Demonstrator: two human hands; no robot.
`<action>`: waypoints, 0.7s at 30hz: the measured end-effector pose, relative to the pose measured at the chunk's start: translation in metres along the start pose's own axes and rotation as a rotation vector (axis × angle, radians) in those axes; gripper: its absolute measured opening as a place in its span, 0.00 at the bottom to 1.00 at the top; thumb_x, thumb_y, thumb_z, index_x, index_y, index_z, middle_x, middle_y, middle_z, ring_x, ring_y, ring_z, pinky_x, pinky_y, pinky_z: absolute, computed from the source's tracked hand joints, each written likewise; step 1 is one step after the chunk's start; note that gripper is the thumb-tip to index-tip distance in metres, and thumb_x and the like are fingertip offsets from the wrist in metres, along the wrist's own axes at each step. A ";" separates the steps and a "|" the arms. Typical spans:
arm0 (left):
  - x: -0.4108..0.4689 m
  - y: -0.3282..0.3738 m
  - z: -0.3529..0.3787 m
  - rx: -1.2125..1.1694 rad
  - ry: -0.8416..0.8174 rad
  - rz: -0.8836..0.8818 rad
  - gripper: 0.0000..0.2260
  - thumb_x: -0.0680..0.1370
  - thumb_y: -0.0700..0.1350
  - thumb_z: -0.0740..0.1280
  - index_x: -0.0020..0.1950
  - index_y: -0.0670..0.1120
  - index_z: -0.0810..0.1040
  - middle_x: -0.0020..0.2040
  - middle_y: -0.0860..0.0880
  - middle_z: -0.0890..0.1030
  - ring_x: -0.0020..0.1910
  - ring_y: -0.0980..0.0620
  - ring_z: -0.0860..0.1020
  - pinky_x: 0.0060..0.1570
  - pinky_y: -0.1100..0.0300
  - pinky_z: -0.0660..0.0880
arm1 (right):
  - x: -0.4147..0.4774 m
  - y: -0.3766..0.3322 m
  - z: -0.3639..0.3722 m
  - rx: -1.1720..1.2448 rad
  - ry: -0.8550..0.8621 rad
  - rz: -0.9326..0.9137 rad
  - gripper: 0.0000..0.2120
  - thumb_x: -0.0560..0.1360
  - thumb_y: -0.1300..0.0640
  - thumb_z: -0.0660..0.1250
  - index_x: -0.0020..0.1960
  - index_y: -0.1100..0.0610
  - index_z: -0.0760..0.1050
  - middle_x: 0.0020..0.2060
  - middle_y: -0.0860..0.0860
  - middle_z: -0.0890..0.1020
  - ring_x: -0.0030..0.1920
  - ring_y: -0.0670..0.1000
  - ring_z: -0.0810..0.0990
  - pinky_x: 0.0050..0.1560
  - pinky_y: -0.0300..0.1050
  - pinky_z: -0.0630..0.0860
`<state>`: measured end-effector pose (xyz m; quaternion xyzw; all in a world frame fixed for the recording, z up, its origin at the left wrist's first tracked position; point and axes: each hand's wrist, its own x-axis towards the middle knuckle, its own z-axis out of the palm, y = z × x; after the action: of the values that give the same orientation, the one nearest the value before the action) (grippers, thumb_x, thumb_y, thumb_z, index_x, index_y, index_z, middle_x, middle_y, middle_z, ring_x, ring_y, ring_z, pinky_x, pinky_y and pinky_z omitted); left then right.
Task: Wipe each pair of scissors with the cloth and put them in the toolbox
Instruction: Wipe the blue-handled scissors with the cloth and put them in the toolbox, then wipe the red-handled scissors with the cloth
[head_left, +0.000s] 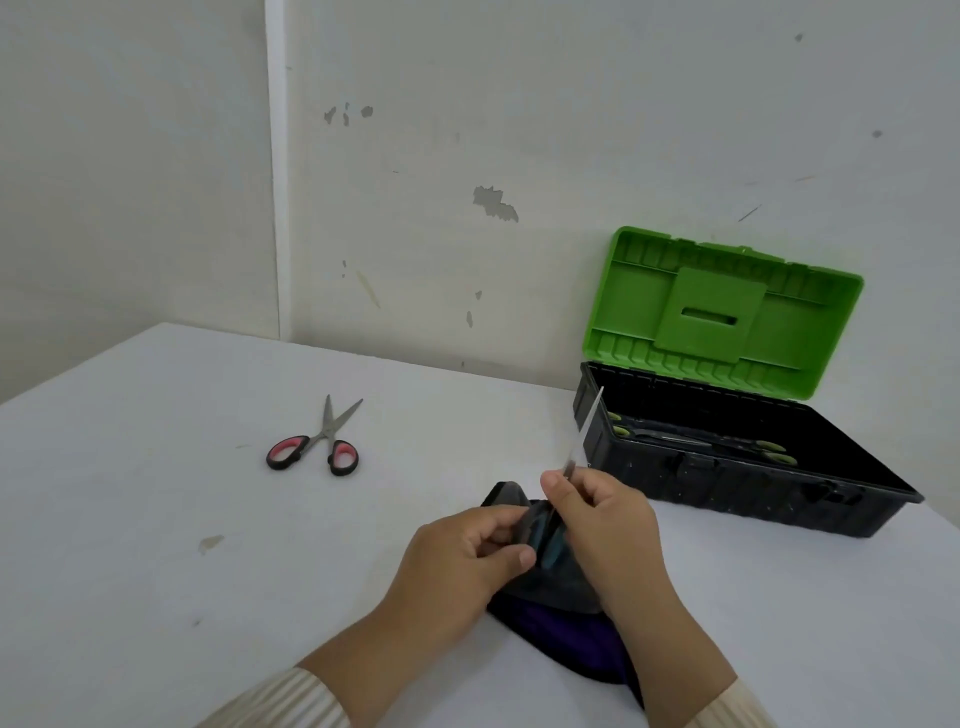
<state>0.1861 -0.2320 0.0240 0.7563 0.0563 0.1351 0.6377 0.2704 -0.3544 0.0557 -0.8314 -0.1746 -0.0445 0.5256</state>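
Your right hand (602, 519) pinched the scissors (584, 441) near the pivot; your left hand (467, 551) gripped the cloth (561, 634) about the handles. Blade pointed up-right toward the toolbox (727, 488), right of center, nearer your right hand.

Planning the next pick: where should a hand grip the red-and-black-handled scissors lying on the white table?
Grip the red-and-black-handled scissors by the handle loops, coming from the near side: the loops face the person, while the partly open blades point away toward the wall.
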 end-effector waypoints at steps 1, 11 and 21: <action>0.000 0.002 0.003 0.020 0.007 0.014 0.15 0.75 0.40 0.70 0.58 0.56 0.81 0.45 0.56 0.85 0.48 0.60 0.82 0.53 0.64 0.78 | 0.001 0.000 -0.004 0.016 0.003 0.021 0.14 0.73 0.50 0.67 0.33 0.58 0.76 0.25 0.50 0.75 0.29 0.48 0.72 0.32 0.49 0.71; 0.043 0.036 0.103 0.527 -0.207 0.092 0.21 0.81 0.47 0.58 0.74 0.49 0.63 0.73 0.50 0.66 0.71 0.53 0.67 0.70 0.59 0.64 | 0.018 0.033 -0.093 -0.318 0.139 0.042 0.10 0.76 0.52 0.63 0.38 0.52 0.78 0.30 0.50 0.80 0.31 0.45 0.76 0.31 0.36 0.69; 0.085 0.014 0.188 0.952 -0.452 0.046 0.25 0.81 0.52 0.55 0.76 0.43 0.58 0.78 0.46 0.56 0.76 0.47 0.53 0.74 0.54 0.49 | 0.097 0.031 -0.208 -0.822 0.198 -0.204 0.09 0.75 0.54 0.64 0.48 0.58 0.78 0.37 0.57 0.81 0.38 0.57 0.77 0.40 0.46 0.74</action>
<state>0.3182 -0.3912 0.0206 0.9735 -0.0444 -0.0580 0.2167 0.3947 -0.5280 0.1465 -0.9418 -0.1724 -0.2418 0.1577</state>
